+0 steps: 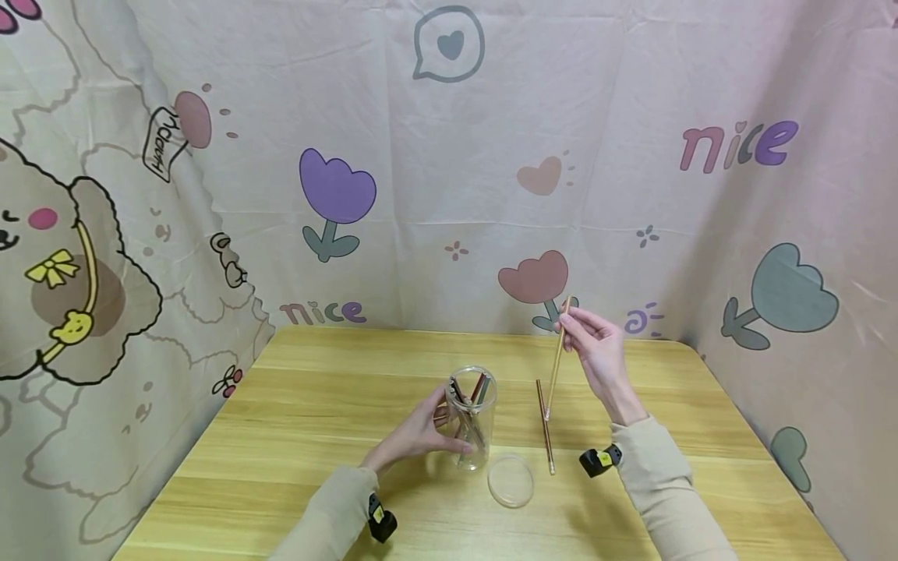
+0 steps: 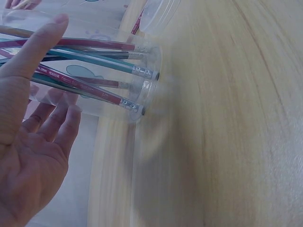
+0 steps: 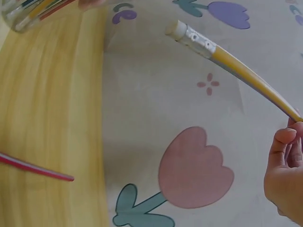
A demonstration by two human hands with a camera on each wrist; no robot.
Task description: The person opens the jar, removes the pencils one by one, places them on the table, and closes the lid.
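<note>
My left hand [image 1: 421, 430] holds a clear jar [image 1: 486, 448], thumb on the near side and fingers on the far side. Several pencils lean inside it; the left wrist view shows a teal pencil [image 2: 102, 60] and a red pencil [image 2: 85, 85], eraser ends at the jar's base. To the right, my right hand [image 1: 599, 351] pinches a yellow pencil [image 1: 557, 366] near its upper end. Its white eraser [image 3: 176, 29] points downward. A dark red pencil [image 1: 548, 444] lies on the table below it. Whether the yellow pencil touches it, I cannot tell.
A round clear lid [image 1: 511, 481] lies flat on the wooden table [image 1: 302, 421], just right of the jar's base. Behind the table hangs a printed cloth [image 1: 435, 171], with another stretch of it along the left side.
</note>
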